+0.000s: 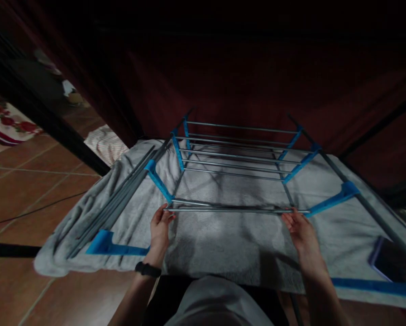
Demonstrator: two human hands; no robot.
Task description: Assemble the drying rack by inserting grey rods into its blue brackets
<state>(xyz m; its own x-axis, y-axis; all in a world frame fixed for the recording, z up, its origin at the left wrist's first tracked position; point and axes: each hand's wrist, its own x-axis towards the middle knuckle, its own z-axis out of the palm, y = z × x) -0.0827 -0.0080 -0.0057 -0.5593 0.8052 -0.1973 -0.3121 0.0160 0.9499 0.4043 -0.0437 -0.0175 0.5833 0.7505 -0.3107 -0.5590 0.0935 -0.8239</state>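
A grey rack (238,158) of metal rods joined by blue plastic connectors lies on a grey towel (223,244) spread over the floor (36,176) of brown tiles. No brand, label or writing can be read anywhere on it.

The left hand (160,226) grips the left end of the rack's nearest rod (236,209), fingers curled over it beside a blue connector (158,181). The right hand (299,228) pinches the same rod's right end, next to another blue connector (331,199).

A black band (147,269) sits on the left wrist. Left of the rack, loose grey rods (117,203) lie in a bundle on the towel. Right of the rack, a dark phone (389,260) rests on the towel. A red-flowered cloth (6,122) lies far left of the rack.
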